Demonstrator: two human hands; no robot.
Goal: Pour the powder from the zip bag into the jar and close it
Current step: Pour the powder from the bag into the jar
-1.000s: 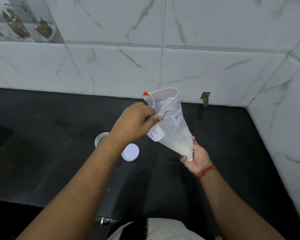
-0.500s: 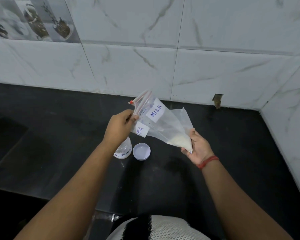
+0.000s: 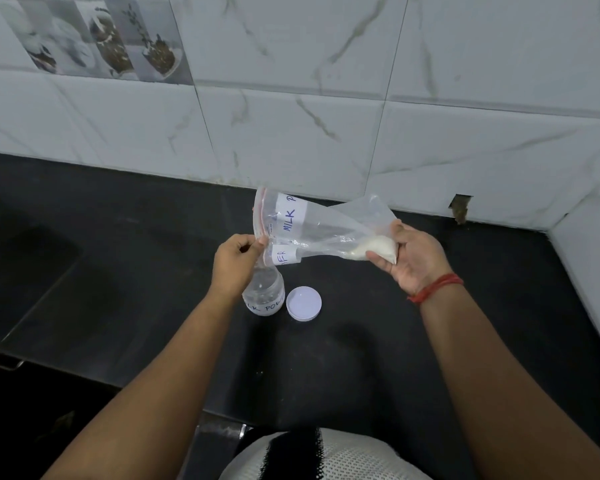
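A clear zip bag (image 3: 321,225) with handwritten white labels lies nearly level in the air above the black counter. My left hand (image 3: 234,263) pinches its red zip mouth at the left end. My right hand (image 3: 409,259) grips the bottom corner, where white powder (image 3: 373,249) is bunched. Just under the bag's mouth stands a small clear jar (image 3: 264,295) with a handwritten label, its top partly hidden by my left hand. The jar's white round lid (image 3: 303,303) lies flat on the counter right beside it.
The black counter (image 3: 118,271) runs to a white marble-tiled wall (image 3: 291,133) at the back and on the right. A small dark notch (image 3: 459,207) sits at the wall's base. The counter's front edge (image 3: 84,372) lies below my arms.
The bag has swung from upright to nearly level, mouth lowered to the left over the jar. My right hand has risen with the powder corner. The view has shifted, bringing the jar into sight.
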